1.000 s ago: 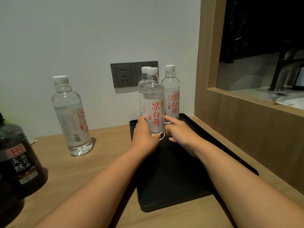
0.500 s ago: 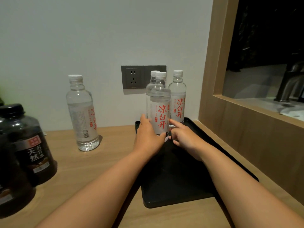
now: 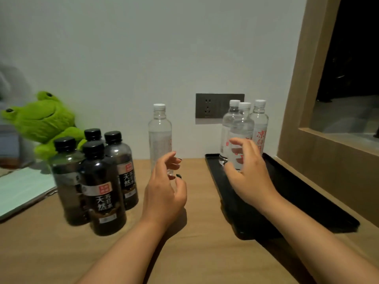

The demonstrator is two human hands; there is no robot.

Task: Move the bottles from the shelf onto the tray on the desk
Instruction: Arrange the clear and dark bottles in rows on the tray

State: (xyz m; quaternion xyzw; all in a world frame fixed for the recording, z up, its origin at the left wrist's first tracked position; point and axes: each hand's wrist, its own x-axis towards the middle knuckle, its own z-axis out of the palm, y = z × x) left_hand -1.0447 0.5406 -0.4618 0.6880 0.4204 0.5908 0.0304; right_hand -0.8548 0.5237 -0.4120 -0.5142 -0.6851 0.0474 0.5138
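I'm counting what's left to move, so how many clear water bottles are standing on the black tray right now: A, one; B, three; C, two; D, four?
B: three clear bottles stand clustered at the far end of the tray, while a fourth clear bottle stands on the desk beside it.

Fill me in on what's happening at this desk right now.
A person is loading bottles onto a black tray on the wooden desk. Three clear water bottles stand at the tray's far end. Both hands are empty: the right hand hovers by those three, and the left hand, fingers loosely curled, is near a fourth clear bottle standing on the desk. Four dark bottles stand off to the left.
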